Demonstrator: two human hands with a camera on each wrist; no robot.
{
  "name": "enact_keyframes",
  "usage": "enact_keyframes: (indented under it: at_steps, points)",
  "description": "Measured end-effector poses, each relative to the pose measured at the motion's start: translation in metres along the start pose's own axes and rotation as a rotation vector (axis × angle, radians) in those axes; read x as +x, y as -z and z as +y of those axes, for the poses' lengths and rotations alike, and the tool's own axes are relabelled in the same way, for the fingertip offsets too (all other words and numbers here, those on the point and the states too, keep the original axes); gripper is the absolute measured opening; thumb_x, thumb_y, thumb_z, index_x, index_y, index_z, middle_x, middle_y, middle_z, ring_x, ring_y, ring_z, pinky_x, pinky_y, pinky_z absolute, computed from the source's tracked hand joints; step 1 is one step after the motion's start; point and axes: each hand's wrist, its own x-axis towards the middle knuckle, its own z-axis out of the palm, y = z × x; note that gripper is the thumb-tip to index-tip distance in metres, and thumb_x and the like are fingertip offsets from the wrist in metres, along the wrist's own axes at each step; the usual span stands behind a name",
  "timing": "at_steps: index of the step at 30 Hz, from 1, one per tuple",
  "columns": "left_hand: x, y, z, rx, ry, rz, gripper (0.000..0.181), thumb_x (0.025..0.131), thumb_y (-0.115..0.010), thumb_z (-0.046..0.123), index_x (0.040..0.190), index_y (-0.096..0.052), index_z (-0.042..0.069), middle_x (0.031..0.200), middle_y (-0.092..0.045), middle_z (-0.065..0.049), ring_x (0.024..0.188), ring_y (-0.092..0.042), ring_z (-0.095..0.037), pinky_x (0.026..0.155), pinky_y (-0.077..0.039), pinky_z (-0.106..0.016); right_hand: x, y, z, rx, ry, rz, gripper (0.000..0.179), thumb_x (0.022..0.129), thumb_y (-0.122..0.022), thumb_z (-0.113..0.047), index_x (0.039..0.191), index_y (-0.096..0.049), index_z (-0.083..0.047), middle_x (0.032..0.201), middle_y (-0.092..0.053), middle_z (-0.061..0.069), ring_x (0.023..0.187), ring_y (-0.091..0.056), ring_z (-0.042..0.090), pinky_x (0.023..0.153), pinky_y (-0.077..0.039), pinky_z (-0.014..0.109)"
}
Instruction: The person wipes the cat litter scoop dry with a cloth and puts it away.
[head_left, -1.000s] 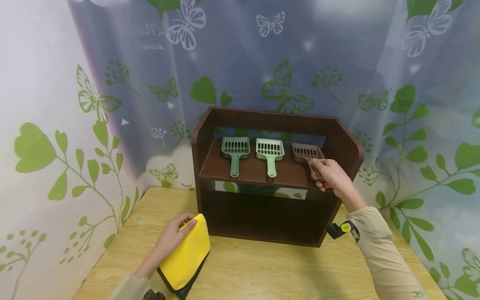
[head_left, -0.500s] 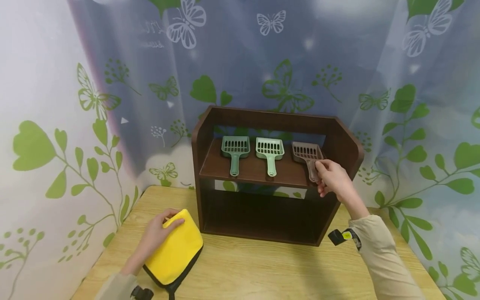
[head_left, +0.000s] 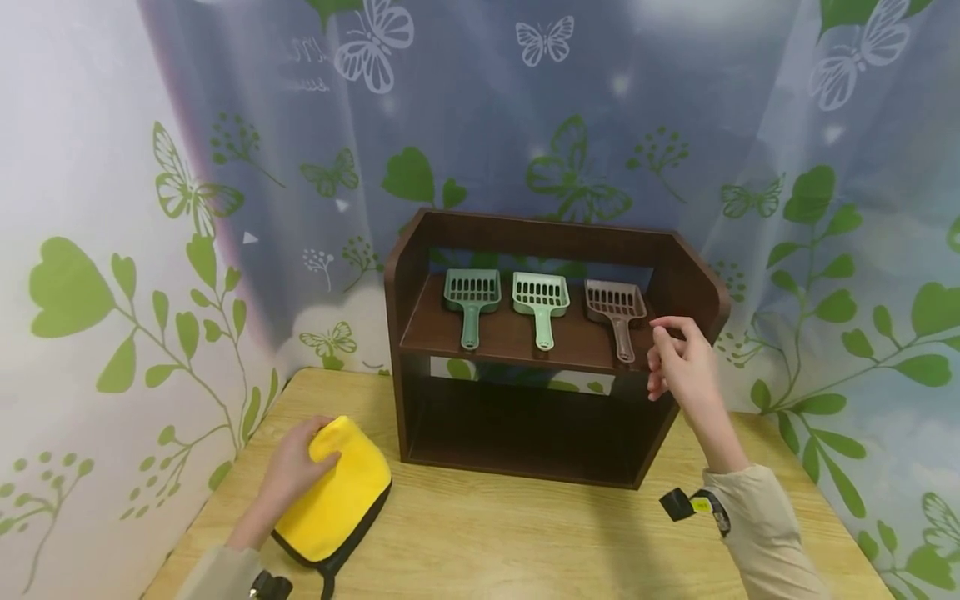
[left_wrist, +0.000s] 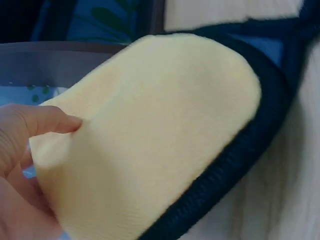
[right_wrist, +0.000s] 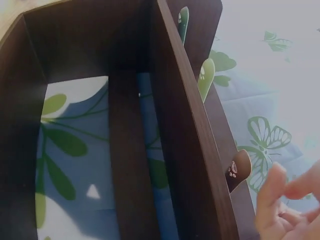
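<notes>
My left hand (head_left: 288,462) pinches one end of a yellow cloth (head_left: 341,500) with dark trim and a strap, above the table's left side. In the left wrist view, the thumb lies on the cloth's (left_wrist: 165,115) pale face. My right hand (head_left: 686,367) is just right of a brown litter scoop (head_left: 622,337), apart from it, with loosely curled fingers and nothing in them. That scoop lies on the upper shelf, handle toward me. Left of it lie a light green litter scoop (head_left: 543,329) and a dark green one (head_left: 470,325), aligned the same way.
A dark brown two-tier shelf (head_left: 502,354) stands on the wooden table (head_left: 525,533), with raised sides around its upper tier. A curtain (head_left: 480,108) with butterflies and leaves hangs behind and at both sides.
My right hand has let go of the brown scoop's handle and moved off to the right. The left hand has carried the yellow cloth leftward, away from the shelf.
</notes>
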Motion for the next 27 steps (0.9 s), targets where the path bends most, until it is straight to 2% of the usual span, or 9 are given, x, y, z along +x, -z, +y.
enact_keyframes:
  at_steps: [2,5,10,14,17,19,22,24,27]
  points:
    - [-0.002,-0.002,-0.003,0.031,0.023,-0.029,0.050,0.084,-0.077,0.001,0.127,-0.056,-0.014,0.123,-0.061,-0.034,0.112,-0.059,-0.051,0.094,-0.048,-0.061,-0.007,0.000,0.004,0.037,0.049,0.029,0.034,0.110,-0.043,-0.024,0.128,-0.046,0.004,0.062,-0.050,-0.003,0.041,-0.051,0.011,0.040,-0.051,0.031]
    - [-0.005,-0.005,-0.010,0.081,0.088,-0.101,0.057,0.087,-0.077,0.006,0.130,-0.050,-0.019,0.128,-0.056,-0.040,0.117,-0.055,-0.055,0.097,-0.046,-0.062,-0.021,-0.001,0.011,0.058,0.091,0.060,0.033,0.110,-0.044,-0.026,0.123,-0.050,0.004,0.061,-0.048,-0.001,0.040,-0.050,0.014,0.038,-0.048,0.031]
    - [-0.009,-0.009,-0.018,0.142,0.211,-0.210,0.064,0.092,-0.072,0.015,0.133,-0.042,-0.024,0.131,-0.051,-0.044,0.117,-0.054,-0.057,0.096,-0.047,-0.061,-0.041,-0.006,0.024,0.075,0.090,0.130,0.030,0.109,-0.045,-0.027,0.115,-0.056,0.000,0.060,-0.046,0.002,0.040,-0.047,0.017,0.037,-0.045,0.031]
    - [-0.014,-0.006,-0.021,0.158,0.298,-0.225,0.067,0.093,-0.071,0.018,0.134,-0.039,-0.026,0.131,-0.050,-0.045,0.117,-0.054,-0.058,0.094,-0.048,-0.062,-0.057,-0.015,0.038,0.098,0.053,0.150,0.025,0.109,-0.046,-0.026,0.108,-0.057,-0.004,0.059,-0.046,0.001,0.039,-0.047,0.015,0.036,-0.044,0.030]
    - [-0.016,-0.004,-0.023,0.175,0.336,-0.226,0.068,0.093,-0.071,0.020,0.132,-0.040,-0.026,0.127,-0.053,-0.044,0.113,-0.056,-0.057,0.090,-0.050,-0.060,-0.068,-0.026,0.052,0.112,0.035,0.116,0.026,0.109,-0.046,-0.023,0.109,-0.058,0.000,0.060,-0.046,0.002,0.038,-0.047,0.015,0.036,-0.044,0.031]
    - [-0.017,-0.004,-0.023,0.186,0.341,-0.218,0.067,0.093,-0.071,0.021,0.131,-0.040,-0.025,0.124,-0.054,-0.044,0.111,-0.057,-0.057,0.089,-0.051,-0.060,-0.075,-0.034,0.062,0.111,0.019,0.082,0.028,0.110,-0.046,-0.022,0.110,-0.057,0.003,0.060,-0.046,0.002,0.038,-0.047,0.016,0.036,-0.044,0.033]
    - [-0.020,-0.008,-0.021,0.190,0.326,-0.168,0.066,0.094,-0.069,0.021,0.132,-0.040,-0.024,0.124,-0.050,-0.047,0.114,-0.051,-0.061,0.094,-0.045,-0.063,-0.084,-0.043,0.077,0.083,-0.008,0.037,0.030,0.110,-0.046,-0.022,0.111,-0.058,0.005,0.061,-0.048,0.004,0.040,-0.048,0.018,0.037,-0.046,0.034]
    - [-0.023,-0.011,-0.016,0.212,0.293,-0.112,0.066,0.094,-0.069,0.021,0.134,-0.040,-0.023,0.127,-0.047,-0.048,0.116,-0.046,-0.063,0.097,-0.041,-0.066,-0.089,-0.047,0.085,0.055,-0.036,0.013,0.031,0.110,-0.046,-0.024,0.111,-0.060,0.004,0.062,-0.049,0.006,0.041,-0.049,0.018,0.039,-0.047,0.035]
    - [-0.027,-0.014,-0.003,0.238,0.191,0.014,0.063,0.092,-0.071,0.017,0.134,-0.043,-0.021,0.127,-0.048,-0.046,0.116,-0.047,-0.062,0.099,-0.038,-0.067,-0.093,-0.052,0.091,0.019,-0.056,-0.022,0.030,0.109,-0.048,-0.025,0.112,-0.061,0.003,0.065,-0.053,0.008,0.043,-0.052,0.020,0.042,-0.050,0.036]
